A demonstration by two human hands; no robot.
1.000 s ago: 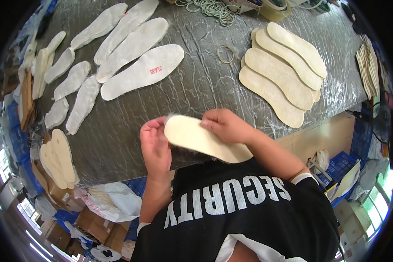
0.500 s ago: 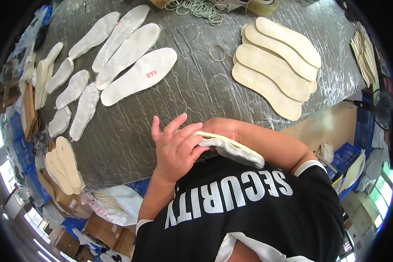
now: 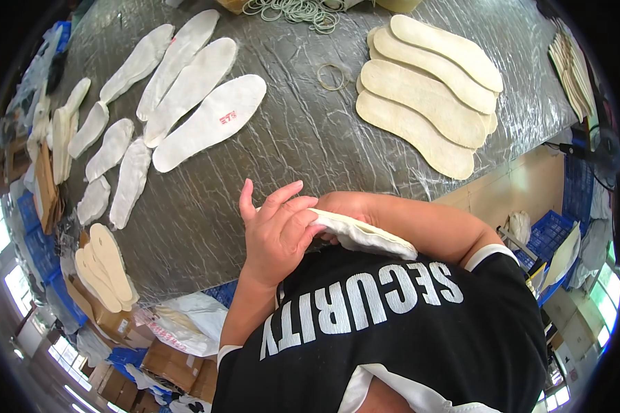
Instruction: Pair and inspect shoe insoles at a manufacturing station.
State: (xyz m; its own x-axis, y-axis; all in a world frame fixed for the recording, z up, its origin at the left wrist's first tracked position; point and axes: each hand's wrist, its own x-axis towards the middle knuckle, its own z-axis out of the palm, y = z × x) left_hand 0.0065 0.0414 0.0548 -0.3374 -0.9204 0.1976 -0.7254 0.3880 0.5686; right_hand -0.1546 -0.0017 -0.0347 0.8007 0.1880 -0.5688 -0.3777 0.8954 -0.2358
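Close in front of my chest I hold an insole pair (image 3: 365, 233), a cream layer over a fluffy white one, tilted and seen nearly edge-on. My left hand (image 3: 277, 230) pinches its left end between thumb and fingers, with the outer fingers raised. My right hand (image 3: 344, 203) wraps it from the far side; most of those fingers are hidden behind the insoles. Beyond my left hand lie several fluffy white insoles (image 3: 210, 124), one with a red stamp. Several cream insoles (image 3: 424, 103) lie overlapped at the far right.
Plastic film covers the dark table (image 3: 296, 138). On it are a single rubber band (image 3: 333, 77) and a heap of pale green bands (image 3: 293, 10). More cream insoles (image 3: 103, 268) sit at the left edge. Cardboard boxes (image 3: 169, 361) and a blue crate (image 3: 548, 237) stand below the table.
The held insoles have turned slightly, showing more of the white fluffy side and less of the cream. Both hands keep their hold. The view has shifted a little.
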